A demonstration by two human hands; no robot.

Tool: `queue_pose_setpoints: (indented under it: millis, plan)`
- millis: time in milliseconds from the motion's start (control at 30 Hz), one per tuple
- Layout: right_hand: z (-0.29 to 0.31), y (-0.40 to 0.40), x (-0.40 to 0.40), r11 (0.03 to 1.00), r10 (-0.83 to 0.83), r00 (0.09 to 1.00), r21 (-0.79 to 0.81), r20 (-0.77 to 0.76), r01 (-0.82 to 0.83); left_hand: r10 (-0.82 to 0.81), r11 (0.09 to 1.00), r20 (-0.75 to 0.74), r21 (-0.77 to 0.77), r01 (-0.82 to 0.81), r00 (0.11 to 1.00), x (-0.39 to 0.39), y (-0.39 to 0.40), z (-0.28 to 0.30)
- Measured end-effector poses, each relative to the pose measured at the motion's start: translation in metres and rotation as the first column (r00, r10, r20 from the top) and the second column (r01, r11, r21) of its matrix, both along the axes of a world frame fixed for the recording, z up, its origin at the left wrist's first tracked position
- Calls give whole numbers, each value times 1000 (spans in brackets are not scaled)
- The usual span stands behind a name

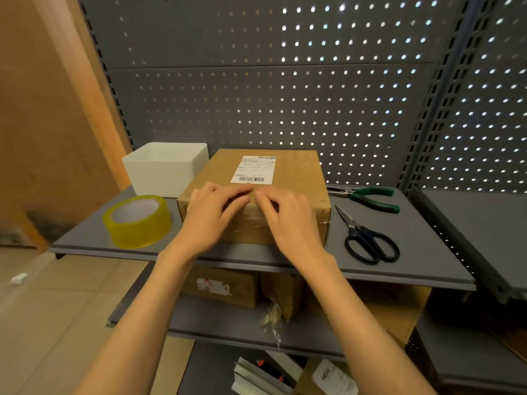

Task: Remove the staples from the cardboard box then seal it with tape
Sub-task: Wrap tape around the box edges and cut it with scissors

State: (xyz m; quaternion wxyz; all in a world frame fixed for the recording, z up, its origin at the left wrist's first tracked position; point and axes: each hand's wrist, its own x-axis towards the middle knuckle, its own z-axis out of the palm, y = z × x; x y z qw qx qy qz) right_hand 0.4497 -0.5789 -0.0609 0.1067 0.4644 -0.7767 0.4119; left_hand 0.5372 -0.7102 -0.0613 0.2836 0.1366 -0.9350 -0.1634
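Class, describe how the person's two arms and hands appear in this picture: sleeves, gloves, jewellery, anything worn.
Both arms are bare as far as the frame shows, with no sleeves in view. The left hand and right hand wear no gloves. No rings, watch or bracelets show on the fingers or wrists. Fingernails look short and plain.

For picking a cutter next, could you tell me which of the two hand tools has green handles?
The pliers, lying behind the scissors toward the pegboard; the scissors' handles are black.

Head camera looks down, seemingly close, at shelf.

Bare shelf beyond scissors.
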Motion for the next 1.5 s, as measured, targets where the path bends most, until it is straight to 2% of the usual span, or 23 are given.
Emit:
queue_pose_setpoints:
  millis: [100, 200, 300, 500, 633, 800, 933, 1133, 1300, 1500]
  plan:
    - [-13, -2, 3, 997, -80, 970, -40, -231, 73, -29, 997, -6, -78, 28, 1000, 0, -3, -2]
    - [-24, -4, -2, 991, -125, 924, -98, -361, 95, -34, 981, 51, -188, 43, 998, 3, -7, -2]
    - [-29, -3, -8, 992, -128, 864, -67, -486, 110, -21, 951, 78, -305, 44, 997, 7, -5, -5]
    - [-29, 2, -11, 989, -71, 823, 67, -563, 131, -2, 952, 97, -304, 32, 995, 7, -4, -3]
    - [-24, 6, -9, 984, -19, 856, 142, -516, 108, -49, 970, 110, -231, 73, 993, 6, -7, -2]
    - [-21, 5, -7, 992, -12, 920, 108, -392, 59, -27, 990, -105, -142, 12, 994, 2, -3, -11]
    - [-20, 3, -7, 994, -6, 942, 97, -336, 41, -21, 995, -190, -101, 2, 982, 2, 1, -15]
    - [-16, 4, -9, 997, 26, 969, 79, -246, -7, -26, 997, -155, -71, 15, 988, 4, 0, -12]
    - [-20, -2, 1, 993, -100, 967, -85, -234, 82, -32, 991, -93, -130, 20, 995, 4, -2, -10]
    - [-18, -4, 1, 991, -115, 971, -94, -209, 97, -7, 996, -196, -91, -11, 981, 3, 3, -12]
